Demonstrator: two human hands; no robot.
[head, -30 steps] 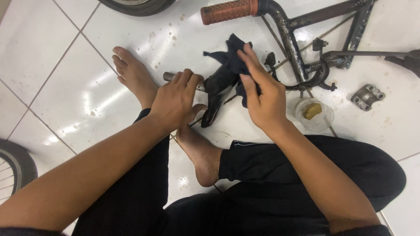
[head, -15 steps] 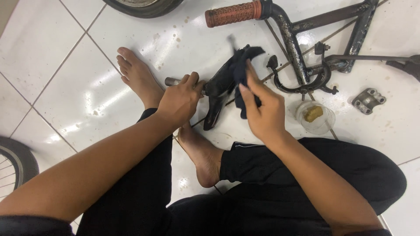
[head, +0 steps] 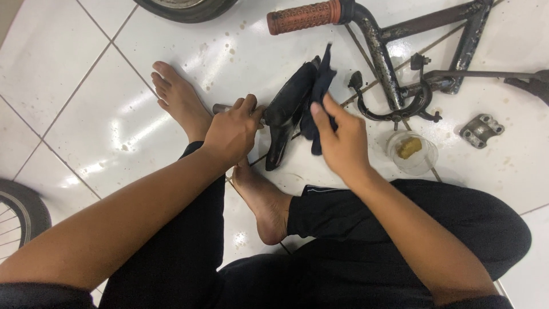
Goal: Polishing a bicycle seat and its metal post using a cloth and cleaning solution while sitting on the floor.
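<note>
1. Head view is looking down at a person sitting on a white tiled floor (head: 68, 74), bare feet out in front.
2. Left hand (head: 233, 130) is wrapping closed around a metal post (head: 220, 108) that is carrying a black bicycle saddle (head: 287, 111), holding the saddle just above the floor, tilted nose-down.
3. Right hand (head: 337, 137) is pinching a dark rag (head: 318, 94) between thumb and fingers, pressing it against the saddle's right side.
4. Beyond the hands, a handlebar with an orange-brown grip (head: 303, 16) and a dark bicycle frame (head: 434, 23) are lying on the tiles.
5. Near the right hand, a small clear bowl (head: 413, 152) is sitting with something yellowish in it, and a grey metal clamp (head: 483, 130) is lying further right.
6. Tyres are showing at the top edge (head: 186, 8) and at the left edge (head: 20, 209).
</note>
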